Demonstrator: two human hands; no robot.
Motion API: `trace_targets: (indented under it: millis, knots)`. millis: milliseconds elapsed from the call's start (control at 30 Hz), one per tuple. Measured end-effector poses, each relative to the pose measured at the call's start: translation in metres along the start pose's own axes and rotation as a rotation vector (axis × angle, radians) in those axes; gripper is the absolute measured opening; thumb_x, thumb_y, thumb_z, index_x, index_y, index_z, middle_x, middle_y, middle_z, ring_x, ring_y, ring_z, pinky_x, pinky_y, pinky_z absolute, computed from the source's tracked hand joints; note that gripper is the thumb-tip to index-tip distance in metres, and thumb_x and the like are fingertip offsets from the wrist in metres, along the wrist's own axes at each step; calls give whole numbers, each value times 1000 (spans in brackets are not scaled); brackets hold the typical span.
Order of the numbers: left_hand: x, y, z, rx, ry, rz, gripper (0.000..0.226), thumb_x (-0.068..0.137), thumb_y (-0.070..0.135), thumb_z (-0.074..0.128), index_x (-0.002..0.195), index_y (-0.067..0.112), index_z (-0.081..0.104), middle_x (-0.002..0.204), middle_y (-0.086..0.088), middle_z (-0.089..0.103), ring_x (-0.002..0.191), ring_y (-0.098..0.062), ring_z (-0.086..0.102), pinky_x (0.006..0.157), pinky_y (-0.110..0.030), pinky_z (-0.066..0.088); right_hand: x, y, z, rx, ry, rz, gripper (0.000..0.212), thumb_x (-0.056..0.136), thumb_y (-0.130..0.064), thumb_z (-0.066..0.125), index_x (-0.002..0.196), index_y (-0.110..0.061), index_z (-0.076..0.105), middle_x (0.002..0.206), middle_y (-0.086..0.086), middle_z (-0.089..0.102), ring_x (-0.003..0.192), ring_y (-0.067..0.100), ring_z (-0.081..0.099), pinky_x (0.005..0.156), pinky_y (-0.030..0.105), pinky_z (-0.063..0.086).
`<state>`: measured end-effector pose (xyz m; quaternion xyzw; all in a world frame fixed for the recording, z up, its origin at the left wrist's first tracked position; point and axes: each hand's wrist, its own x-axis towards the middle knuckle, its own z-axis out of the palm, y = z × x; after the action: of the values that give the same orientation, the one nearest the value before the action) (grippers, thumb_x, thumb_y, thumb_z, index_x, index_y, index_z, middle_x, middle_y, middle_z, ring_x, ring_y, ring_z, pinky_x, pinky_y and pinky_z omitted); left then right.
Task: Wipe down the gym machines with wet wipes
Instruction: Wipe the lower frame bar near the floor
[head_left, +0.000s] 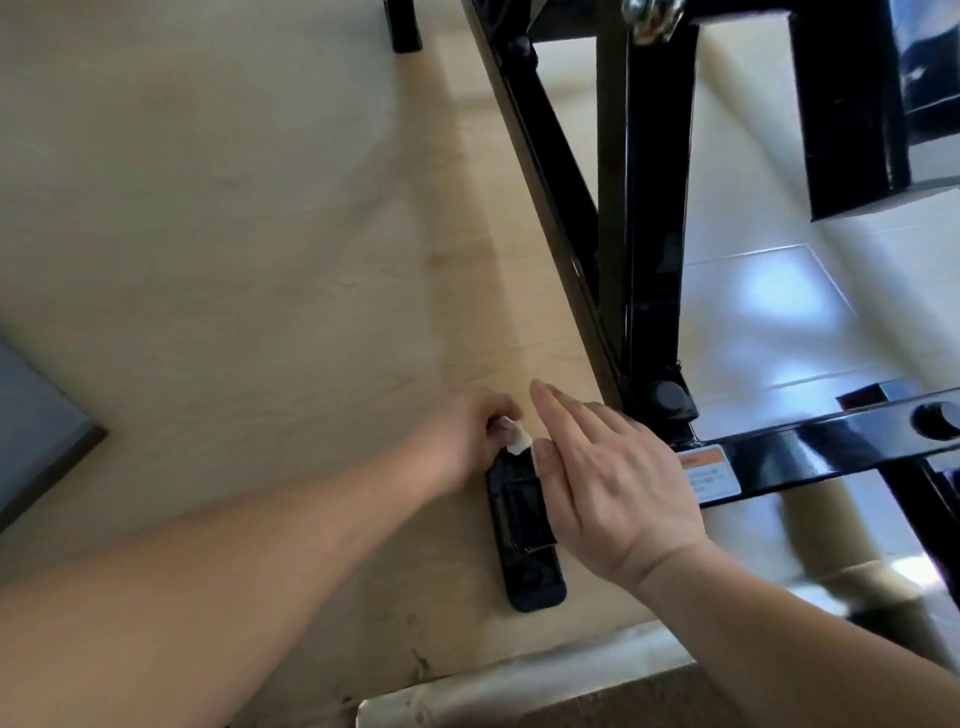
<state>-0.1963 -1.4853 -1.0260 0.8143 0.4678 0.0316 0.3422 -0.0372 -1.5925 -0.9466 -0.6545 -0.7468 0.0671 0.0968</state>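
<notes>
A black wet-wipe pack (522, 525) lies on the light wooden surface (234, 260), its lid end toward me. My left hand (467, 436) pinches a small white wipe corner (518, 442) at the pack's far end. My right hand (608, 478) rests on the pack's right side with straight fingers, thumb against the pack near the wipe. The black gym machine frame (634, 218) rises just right of the hands, with a horizontal bar (810, 457) carrying a warning sticker (709, 475).
Glossy white floor tiles (769, 312) lie beyond the frame on the right. A black machine leg (402, 26) stands at the top. A grey panel with a dark edge (36, 431) sits at the left. The wooden surface's front edge (519, 675) runs below the pack.
</notes>
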Motion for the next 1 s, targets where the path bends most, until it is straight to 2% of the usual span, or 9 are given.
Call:
trace_targets:
  millis: [67,200,333,500,600,700,800,900,1000]
  knots:
    - [10,0,14,35,-38,125,17,95,18,55,91,19,72,86,11,56,85,-17,58,80,-29,46,0,1,1,-9,7,-7,53,105,-33,33,147,-9,53,135,6,67,111,27,65,94,41,53]
    - [-1,-9,20,176,-30,371,15,93,15,66,98,22,78,112,-3,65,99,-25,56,85,-38,51,2,3,4,-16,7,-10,47,103,-32,38,140,-11,58,123,3,71,99,28,67,86,43,53]
    - [-33,-22,1,152,-56,566,31,94,17,50,102,20,80,112,2,66,100,-18,50,88,-7,33,1,0,3,-32,0,10,45,102,-32,39,136,-13,60,110,1,73,91,28,66,82,43,52]
    - [-15,3,-5,401,-192,515,31,96,12,52,118,14,73,122,-5,64,111,-21,58,89,-20,46,1,-1,2,-11,-8,30,44,102,-32,37,134,-14,62,95,0,72,83,29,63,76,44,50]
    - [-1,18,9,300,-147,406,32,106,10,48,133,-1,60,103,-5,67,86,-1,70,70,-7,48,0,-2,0,-10,-17,26,43,101,-32,36,132,-16,61,92,-1,70,81,28,62,75,44,49]
    - [-7,6,1,302,-271,379,26,94,3,61,117,10,72,112,-3,68,101,-13,68,88,-29,53,2,0,2,2,-3,25,42,101,-32,37,131,-15,61,90,0,71,79,29,62,74,45,50]
    - [-38,-35,-16,296,-415,266,19,93,4,62,102,16,74,111,4,69,101,-16,65,90,-28,50,0,0,3,7,16,19,40,102,-32,36,130,-15,60,87,-1,71,78,29,62,73,44,50]
    - [-70,-49,-31,139,-221,109,14,92,7,63,94,15,74,98,1,65,95,-20,64,85,-26,47,-2,0,2,4,30,5,40,103,-32,35,130,-15,60,88,0,70,78,29,61,72,44,49]
    - [-87,-14,-43,-108,103,10,17,94,17,70,89,32,74,89,19,62,85,-2,62,76,-27,49,0,0,2,2,40,-2,41,104,-33,35,134,-15,58,101,2,70,89,31,63,81,44,50]
